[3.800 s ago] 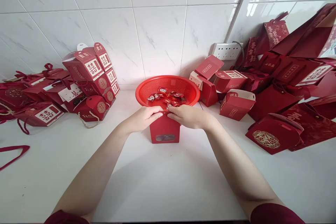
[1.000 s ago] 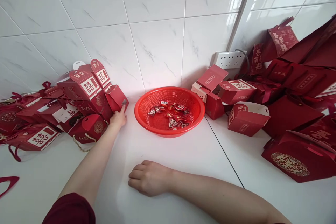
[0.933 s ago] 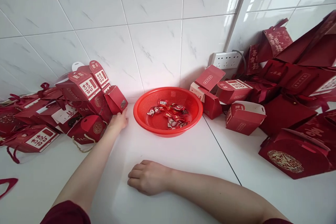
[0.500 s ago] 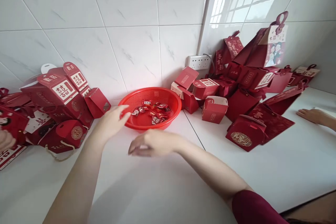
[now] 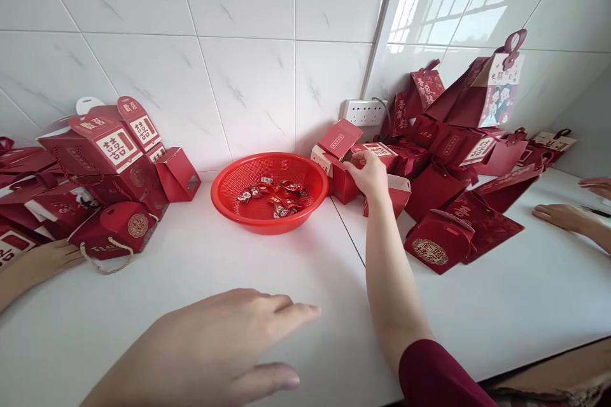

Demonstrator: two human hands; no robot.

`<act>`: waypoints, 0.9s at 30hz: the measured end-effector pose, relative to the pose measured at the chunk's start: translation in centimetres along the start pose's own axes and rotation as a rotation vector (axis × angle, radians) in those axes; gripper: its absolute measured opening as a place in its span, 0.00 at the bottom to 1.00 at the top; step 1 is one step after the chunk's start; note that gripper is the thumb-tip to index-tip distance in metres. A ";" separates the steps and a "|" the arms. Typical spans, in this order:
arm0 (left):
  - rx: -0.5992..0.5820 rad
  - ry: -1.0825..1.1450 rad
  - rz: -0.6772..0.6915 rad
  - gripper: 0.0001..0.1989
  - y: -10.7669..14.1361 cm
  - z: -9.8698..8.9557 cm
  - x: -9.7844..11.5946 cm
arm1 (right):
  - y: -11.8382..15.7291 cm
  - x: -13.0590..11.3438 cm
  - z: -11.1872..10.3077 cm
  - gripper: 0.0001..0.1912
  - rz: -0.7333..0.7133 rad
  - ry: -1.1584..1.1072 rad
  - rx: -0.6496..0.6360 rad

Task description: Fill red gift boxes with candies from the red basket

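My left hand hovers low over the white table in front, fingers stretched out, thumb apart, holding nothing. My right hand reaches in among the small red gift boxes right of the basket. Its thumb and forefinger are apart beside an upright red box; whether they touch it I cannot tell. Just under that wrist stands another small open-topped box, partly covered by my forearm. A red plastic basket by the wall holds several wrapped candies.
Stacked red gift boxes fill the left side, where another person's hand rests. More boxes and bags crowd the right. Beyond them lie another person's hands. A white power strip is at the tiled wall.
My right hand has swung from in front of the basket to the boxes on its right. My left hand has drawn back from the basket's left rim toward me.
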State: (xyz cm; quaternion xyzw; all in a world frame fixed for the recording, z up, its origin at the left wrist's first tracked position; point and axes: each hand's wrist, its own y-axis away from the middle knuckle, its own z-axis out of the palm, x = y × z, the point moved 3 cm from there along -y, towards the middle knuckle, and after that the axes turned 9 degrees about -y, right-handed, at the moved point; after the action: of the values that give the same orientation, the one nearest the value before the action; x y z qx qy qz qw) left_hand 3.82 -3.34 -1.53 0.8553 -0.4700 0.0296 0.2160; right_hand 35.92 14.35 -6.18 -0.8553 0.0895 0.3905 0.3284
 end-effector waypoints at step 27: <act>0.567 -0.237 -0.289 0.18 -0.3 -3.7 -4.0 | 10.2 -14.0 -3.1 0.08 -0.338 -0.031 -0.763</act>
State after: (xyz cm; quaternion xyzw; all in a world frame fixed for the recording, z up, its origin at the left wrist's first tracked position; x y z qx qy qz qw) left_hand 2.38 1.46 0.65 0.9366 -0.3389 0.0285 -0.0843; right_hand 24.16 3.12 0.50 -0.9124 -0.2084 0.3489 0.0489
